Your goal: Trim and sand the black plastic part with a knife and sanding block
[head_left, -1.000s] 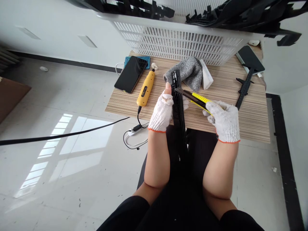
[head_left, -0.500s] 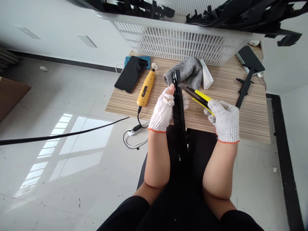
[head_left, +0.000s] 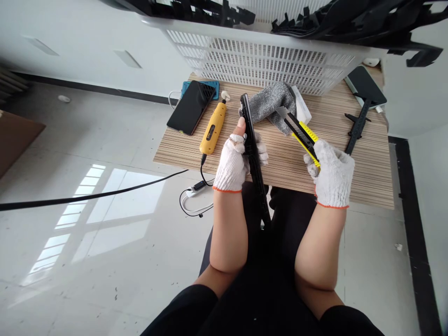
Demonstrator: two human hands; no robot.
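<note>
My left fingers (head_left: 262, 151) clasp a long black part (head_left: 257, 175); my right fingers (head_left: 311, 163) grip a utility knife (head_left: 303, 133), blade apart from it. Grey cloth (head_left: 269, 101) lies beyond.

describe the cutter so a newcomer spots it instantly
Over the striped table, find the gloved right hand. It grips the cutter, blade extended toward the gray cloth. Yellow trim sets it apart from the black strip in the left hand.

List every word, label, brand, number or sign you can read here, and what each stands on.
None can be read.
Utility knife in the right hand: no legible lettering.
Yellow corded tool: any marking is too small to read.
Black caliper: any scale figures are too small to read.
</note>
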